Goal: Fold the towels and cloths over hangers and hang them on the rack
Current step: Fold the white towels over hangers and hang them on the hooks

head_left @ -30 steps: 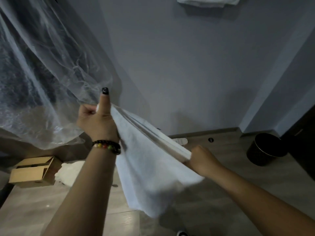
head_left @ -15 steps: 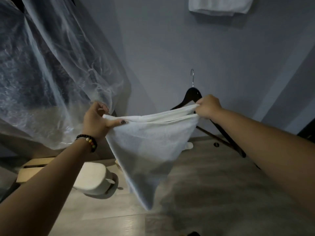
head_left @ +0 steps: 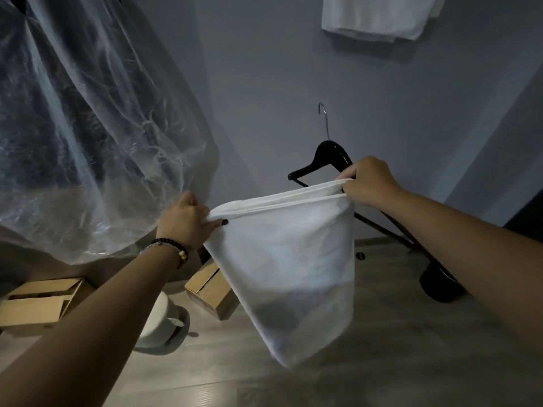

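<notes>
Now our left hand (head_left: 188, 221) and right hand (head_left: 368, 182) each pinching a top corner of the white towel (head_left: 288, 259), folded edge rising rightward, tip hanging down, right also gripping the black hanger (head_left: 329, 154), hook up.

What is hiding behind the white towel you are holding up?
Behind the towel is a black hanger; its hook and top stick out above. The towel covers most of its bar. A cardboard box peeks out at the lower left.
</notes>
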Demonstrator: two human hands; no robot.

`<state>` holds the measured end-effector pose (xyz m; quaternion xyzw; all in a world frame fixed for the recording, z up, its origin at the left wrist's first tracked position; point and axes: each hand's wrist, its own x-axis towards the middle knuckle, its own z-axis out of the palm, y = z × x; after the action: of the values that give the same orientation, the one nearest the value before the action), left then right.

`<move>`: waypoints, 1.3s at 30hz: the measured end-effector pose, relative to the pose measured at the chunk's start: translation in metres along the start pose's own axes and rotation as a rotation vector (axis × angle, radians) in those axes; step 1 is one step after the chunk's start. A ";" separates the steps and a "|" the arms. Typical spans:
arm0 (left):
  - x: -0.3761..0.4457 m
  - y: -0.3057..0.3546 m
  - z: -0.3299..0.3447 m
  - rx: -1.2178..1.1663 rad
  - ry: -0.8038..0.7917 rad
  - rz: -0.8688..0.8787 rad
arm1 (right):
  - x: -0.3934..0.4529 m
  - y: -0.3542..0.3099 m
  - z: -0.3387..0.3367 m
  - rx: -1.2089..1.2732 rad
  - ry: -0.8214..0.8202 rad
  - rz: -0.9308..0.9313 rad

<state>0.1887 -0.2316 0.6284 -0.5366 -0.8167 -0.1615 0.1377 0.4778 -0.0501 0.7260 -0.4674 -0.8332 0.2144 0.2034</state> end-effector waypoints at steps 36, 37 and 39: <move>-0.052 0.126 0.039 -2.282 -0.397 -1.109 | -0.131 -0.006 0.081 0.017 -0.746 -0.316; -0.054 0.128 0.043 -2.229 -0.376 -1.165 | -0.132 -0.001 0.081 0.039 -0.747 -0.296; -0.057 0.130 0.058 -2.051 -0.336 -1.268 | -0.134 0.011 0.082 0.122 -0.724 -0.239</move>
<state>0.3276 -0.2068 0.5677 0.0834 -0.4351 -0.6991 -0.5612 0.5056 -0.1751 0.6340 -0.2481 -0.8855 0.3894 -0.0528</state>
